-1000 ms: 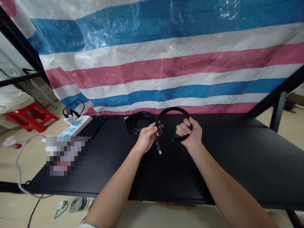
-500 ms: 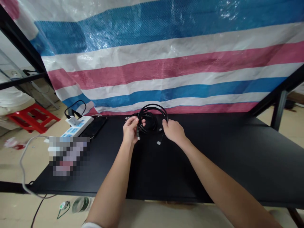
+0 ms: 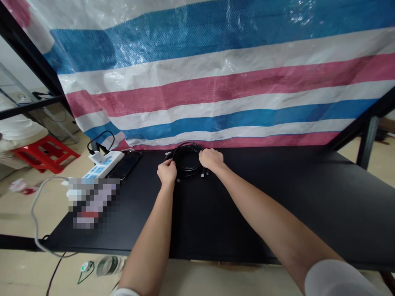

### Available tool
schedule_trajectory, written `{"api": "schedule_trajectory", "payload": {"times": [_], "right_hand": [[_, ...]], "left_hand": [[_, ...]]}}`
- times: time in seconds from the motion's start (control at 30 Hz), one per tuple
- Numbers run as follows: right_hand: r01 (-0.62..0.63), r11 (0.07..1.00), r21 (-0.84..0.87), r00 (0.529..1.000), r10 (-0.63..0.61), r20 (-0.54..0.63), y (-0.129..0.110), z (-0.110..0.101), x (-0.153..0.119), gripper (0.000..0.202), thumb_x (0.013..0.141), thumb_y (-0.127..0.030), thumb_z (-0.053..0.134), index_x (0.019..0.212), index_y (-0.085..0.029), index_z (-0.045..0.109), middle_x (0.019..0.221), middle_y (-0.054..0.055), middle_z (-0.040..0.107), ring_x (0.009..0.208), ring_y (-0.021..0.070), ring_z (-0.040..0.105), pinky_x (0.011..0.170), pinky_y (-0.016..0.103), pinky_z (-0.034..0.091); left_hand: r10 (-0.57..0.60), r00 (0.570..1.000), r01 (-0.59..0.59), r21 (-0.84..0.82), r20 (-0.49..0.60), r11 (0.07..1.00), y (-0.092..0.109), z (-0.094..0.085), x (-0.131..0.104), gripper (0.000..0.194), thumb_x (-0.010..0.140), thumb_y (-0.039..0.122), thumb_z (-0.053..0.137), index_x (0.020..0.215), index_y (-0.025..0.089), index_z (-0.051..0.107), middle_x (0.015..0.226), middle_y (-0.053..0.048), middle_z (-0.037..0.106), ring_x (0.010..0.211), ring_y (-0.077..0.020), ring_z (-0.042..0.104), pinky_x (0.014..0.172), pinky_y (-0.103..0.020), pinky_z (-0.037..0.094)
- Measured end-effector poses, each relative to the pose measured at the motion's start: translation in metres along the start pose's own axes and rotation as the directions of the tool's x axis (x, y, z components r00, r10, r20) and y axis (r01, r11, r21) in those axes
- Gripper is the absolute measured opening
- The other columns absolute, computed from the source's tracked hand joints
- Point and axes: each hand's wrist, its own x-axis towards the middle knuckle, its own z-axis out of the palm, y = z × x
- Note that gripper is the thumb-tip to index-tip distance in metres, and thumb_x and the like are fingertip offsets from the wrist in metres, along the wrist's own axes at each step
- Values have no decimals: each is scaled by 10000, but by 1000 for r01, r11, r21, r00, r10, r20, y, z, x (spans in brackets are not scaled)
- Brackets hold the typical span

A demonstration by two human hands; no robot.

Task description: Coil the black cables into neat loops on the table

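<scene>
Several loops of black cable (image 3: 188, 168) form a round coil near the back of the black table (image 3: 247, 222). My left hand (image 3: 167, 172) is closed on the coil's left side, and my right hand (image 3: 211, 159) grips its upper right side. Small plugs with pale tips stick out around the coil: a connector (image 3: 202, 175) under my right hand and another connector (image 3: 168, 154) beyond my left fingers. The fingertips of both hands are partly hidden.
At the left lie a white power strip (image 3: 106, 164) with a charger plugged in, a black phone (image 3: 128, 164) and a blurred-out object (image 3: 95, 203). A striped plastic sheet (image 3: 216, 86) hangs behind the table. A red stool (image 3: 46, 154) with a seated person is at far left.
Both hands have moved forward and lowered the held cable loops onto the coil on the table. My right hand has come inward to the left.
</scene>
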Motion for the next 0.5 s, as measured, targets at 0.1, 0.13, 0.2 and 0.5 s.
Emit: {"api": "schedule_trajectory", "payload": {"times": [0.1,0.13,0.2,0.5], "right_hand": [[-24,1000,-2,998,24,-50,4,5,5,381,904,-301,383,1129,-106,621,1094,223,659,1016,309,638,799,385,470],[-6,1000,0,996,6,-94,5,7,5,382,898,-299,407,1180,-112,583,1112,215,647,1008,304,635,792,386,474],[71,998,1,980,-69,-188,7,12,6,393,887,-274,443,1252,-154,524,1189,185,604,1037,288,609,790,380,480],[261,965,-32,956,-263,-130,15,21,8,346,927,-302,387,1087,-204,678,1293,93,567,1201,222,493,992,327,389]], "left_hand": [[123,991,-125,32,53,992,-5,5,2,247,723,215,561,886,209,745,952,-114,739,1020,-306,649,903,-400,467],[164,985,-166,36,53,985,-6,7,3,270,723,209,556,923,203,738,977,-116,734,1033,-302,644,909,-392,466],[232,972,-234,54,43,971,-7,10,2,345,719,204,566,1034,177,702,1063,-132,708,1078,-292,621,946,-380,452],[310,920,-377,333,239,864,0,12,-16,427,765,287,592,1158,127,631,1373,-199,501,1261,-332,480,1041,-414,379]]}}
